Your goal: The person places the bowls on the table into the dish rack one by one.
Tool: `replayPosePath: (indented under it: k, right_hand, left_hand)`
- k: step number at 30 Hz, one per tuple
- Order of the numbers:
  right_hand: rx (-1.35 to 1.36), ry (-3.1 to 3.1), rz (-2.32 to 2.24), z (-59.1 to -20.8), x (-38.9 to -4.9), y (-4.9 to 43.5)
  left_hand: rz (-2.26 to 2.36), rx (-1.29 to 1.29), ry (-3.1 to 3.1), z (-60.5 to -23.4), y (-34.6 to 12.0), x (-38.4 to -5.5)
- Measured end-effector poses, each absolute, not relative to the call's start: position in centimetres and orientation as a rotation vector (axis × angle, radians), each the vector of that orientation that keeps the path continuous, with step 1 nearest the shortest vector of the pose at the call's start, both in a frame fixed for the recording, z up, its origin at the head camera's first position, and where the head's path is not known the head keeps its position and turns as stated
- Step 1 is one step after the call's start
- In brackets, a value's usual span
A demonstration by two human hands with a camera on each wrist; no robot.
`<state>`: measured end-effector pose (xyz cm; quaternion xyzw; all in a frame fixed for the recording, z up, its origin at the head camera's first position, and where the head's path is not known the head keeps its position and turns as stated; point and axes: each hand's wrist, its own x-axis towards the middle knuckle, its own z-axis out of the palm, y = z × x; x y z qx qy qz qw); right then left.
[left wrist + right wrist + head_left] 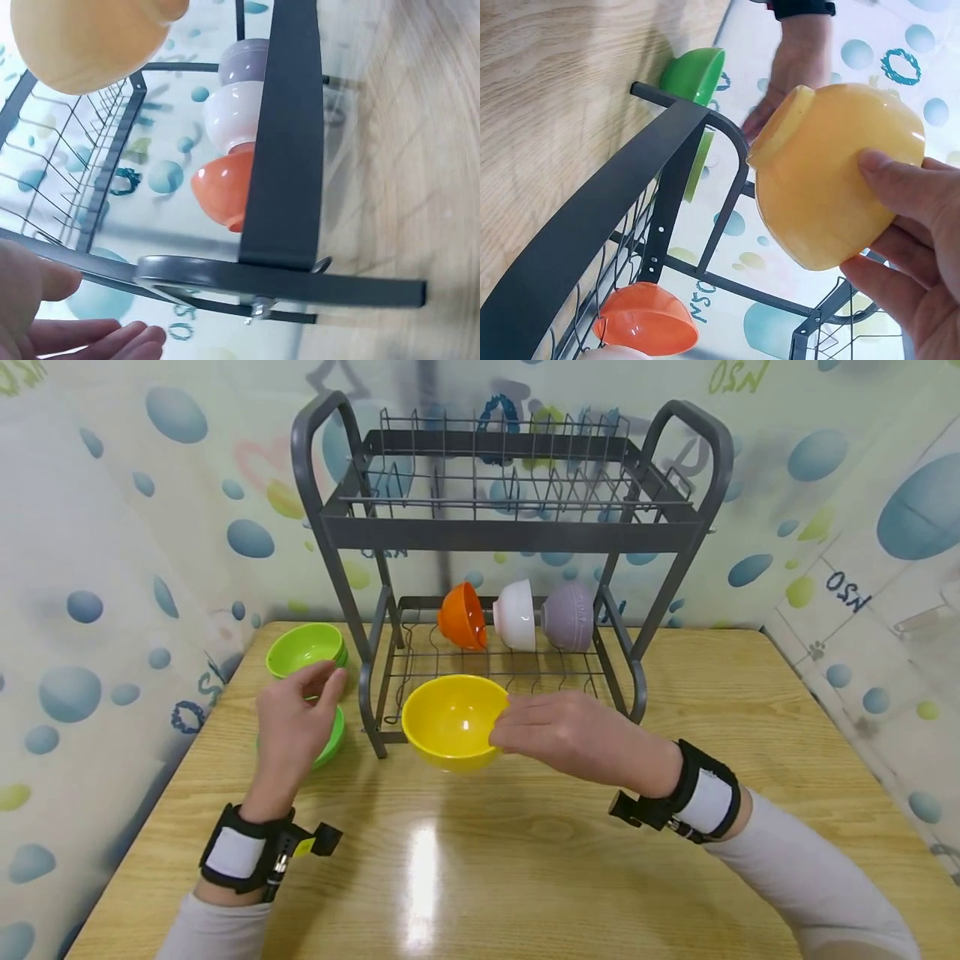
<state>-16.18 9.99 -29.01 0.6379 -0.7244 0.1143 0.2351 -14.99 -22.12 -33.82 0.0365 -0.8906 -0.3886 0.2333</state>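
My right hand (573, 731) holds a yellow bowl (453, 718) by its side, in front of the rack's lower shelf. In the right wrist view the thumb lies along the outer wall of the bowl (832, 180). My left hand (296, 718) has its fingers loosely bent and nothing between them. It hovers over two green bowls at the left of the rack, a lime one (303, 646) behind and a brighter one (330, 739) in front, partly hidden by the hand. Apart from the other fingers stands the left thumb (60, 281) in the left wrist view.
A dark grey two-tier dish rack (517, 537) stands at the back of the wooden table (570, 860). On its lower shelf an orange bowl (461, 617), a white bowl (515, 617) and a lilac bowl (570, 617) lean on their sides in a row. A patterned curtain hangs behind.
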Motion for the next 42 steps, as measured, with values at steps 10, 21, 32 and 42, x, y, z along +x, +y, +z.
replayPosePath:
  k: [10,21,32,42]
  right_hand:
    - [1.698,-2.063,0.76,-28.4,-19.0,8.7]
    - [1.533,-2.252,1.277,-27.8,-22.1,7.2]
    - [1.217,-2.48,1.669,-27.8,-24.2,5.3]
    - [0.88,-2.342,2.306,-28.5,-26.7,2.8]
  left_hand:
    - [-1.574,0.184,-2.656,-35.1,-22.7,-16.5]
    - [-1.792,0.191,-2.677,-35.2,-22.8,-17.4]
    - [-1.94,0.175,-2.636,-35.0,-23.5,-17.4]
    - [-1.945,0.145,-2.621,-35.0,-23.6,-17.3]
